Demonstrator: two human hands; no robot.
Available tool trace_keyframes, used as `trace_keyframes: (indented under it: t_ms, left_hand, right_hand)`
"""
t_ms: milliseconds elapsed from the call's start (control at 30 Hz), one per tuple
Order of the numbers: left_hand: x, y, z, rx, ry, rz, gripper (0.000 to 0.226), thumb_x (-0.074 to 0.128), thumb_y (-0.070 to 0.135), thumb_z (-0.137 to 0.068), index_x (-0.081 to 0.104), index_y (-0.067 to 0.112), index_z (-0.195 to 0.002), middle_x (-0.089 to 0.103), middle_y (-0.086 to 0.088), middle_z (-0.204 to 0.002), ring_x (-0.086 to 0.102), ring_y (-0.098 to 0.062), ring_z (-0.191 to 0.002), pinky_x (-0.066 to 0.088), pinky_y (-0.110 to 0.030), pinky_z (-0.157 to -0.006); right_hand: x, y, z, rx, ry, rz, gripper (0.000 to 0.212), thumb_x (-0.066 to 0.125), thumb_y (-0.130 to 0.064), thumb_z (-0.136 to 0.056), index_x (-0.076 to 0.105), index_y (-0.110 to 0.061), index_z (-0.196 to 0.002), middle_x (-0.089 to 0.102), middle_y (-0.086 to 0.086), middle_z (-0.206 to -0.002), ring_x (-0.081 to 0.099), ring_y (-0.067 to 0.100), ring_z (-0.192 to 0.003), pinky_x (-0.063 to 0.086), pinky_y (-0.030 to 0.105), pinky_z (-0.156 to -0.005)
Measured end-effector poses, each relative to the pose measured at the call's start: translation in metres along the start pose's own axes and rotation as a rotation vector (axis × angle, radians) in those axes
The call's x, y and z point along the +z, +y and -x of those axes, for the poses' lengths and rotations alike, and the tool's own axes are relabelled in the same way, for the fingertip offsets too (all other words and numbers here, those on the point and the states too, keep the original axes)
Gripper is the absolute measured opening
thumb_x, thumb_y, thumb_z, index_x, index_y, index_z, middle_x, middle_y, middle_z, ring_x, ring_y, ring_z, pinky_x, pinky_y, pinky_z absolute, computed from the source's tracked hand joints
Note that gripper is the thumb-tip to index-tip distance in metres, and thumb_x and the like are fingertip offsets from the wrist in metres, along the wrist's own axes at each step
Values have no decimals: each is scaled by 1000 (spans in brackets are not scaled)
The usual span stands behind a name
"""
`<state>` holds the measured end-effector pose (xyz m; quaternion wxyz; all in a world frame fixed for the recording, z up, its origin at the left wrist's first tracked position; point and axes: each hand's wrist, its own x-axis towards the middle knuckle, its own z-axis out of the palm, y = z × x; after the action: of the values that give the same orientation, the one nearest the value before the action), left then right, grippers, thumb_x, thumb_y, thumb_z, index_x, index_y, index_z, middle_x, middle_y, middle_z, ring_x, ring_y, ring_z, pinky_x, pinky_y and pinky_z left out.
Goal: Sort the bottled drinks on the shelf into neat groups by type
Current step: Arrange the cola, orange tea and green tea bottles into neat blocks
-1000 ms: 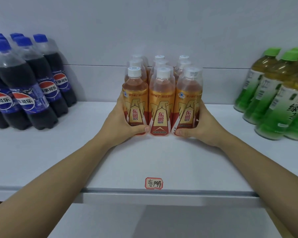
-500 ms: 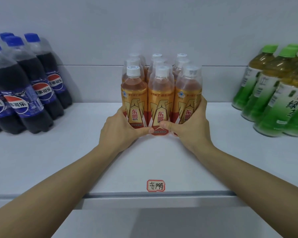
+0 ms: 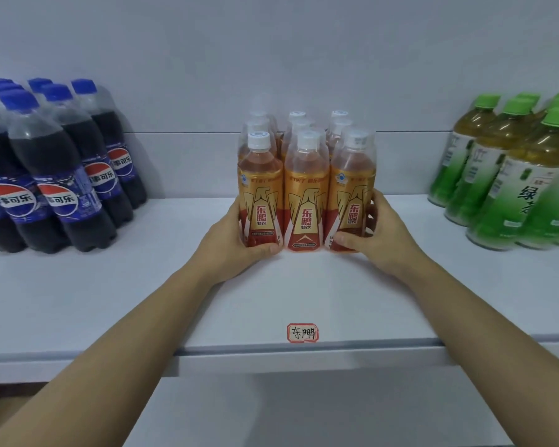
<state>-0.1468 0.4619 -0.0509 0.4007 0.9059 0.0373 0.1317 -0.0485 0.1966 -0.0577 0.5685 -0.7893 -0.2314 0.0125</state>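
Left hand (image 3: pixel 231 243) and right hand (image 3: pixel 376 238) grip upright, seemingly three-deep orange bottles (image 3: pixel 306 201), labels facing forward.

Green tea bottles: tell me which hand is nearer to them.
Right. The right hand grips the orange group's right front bottle, short of the green tea bottles; the left hand is at that group's far side.

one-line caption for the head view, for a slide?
Both hands, left hand and right hand, grip the orange bottle block between cola and green tea groups.

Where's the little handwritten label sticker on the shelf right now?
In the head view, the label sticker sits at the shelf's front edge, centre, directly in front of the orange bottles, between the two forearms.
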Motion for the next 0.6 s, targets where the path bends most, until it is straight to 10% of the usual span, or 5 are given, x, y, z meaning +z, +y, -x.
trace_keyframes:
  t_ms: [233,367,500,600]
  left_hand:
    - [-10,2,-1,-16,-83,294,71,79,57,-75,50,37,-138,62,24,-131,60,5,-116,46,-23,-102]
    - [-24,7,-25,-282,10,889,101,31,87,-86,22,22,-162,26,7,-167,27,-13,-153,14,-47,-127]
    - [-7,-15,-60,-336,41,1010,113,54,94,-66,38,27,-156,46,-2,-158,46,-23,-143,31,-54,-120]
    - [-4,17,-43,-296,113,972,66,32,64,-101,61,16,-135,72,-10,-125,67,-28,-119,49,-48,-107]
  right_hand:
    - [5,-21,7,20,28,-148,71,81,-48,-78,49,-27,-138,64,-10,-129,63,4,-114,51,17,-89]
    - [-12,-32,-27,151,223,-548,84,35,-80,-88,40,-28,-153,46,-2,-156,43,14,-143,30,45,-119]
    - [-9,-36,-56,228,114,-624,94,42,-87,-80,53,-22,-146,56,4,-148,50,24,-139,32,51,-118]
    - [15,-31,-50,240,8,-857,69,26,-63,-104,67,-15,-132,63,17,-138,59,36,-129,41,53,-112]
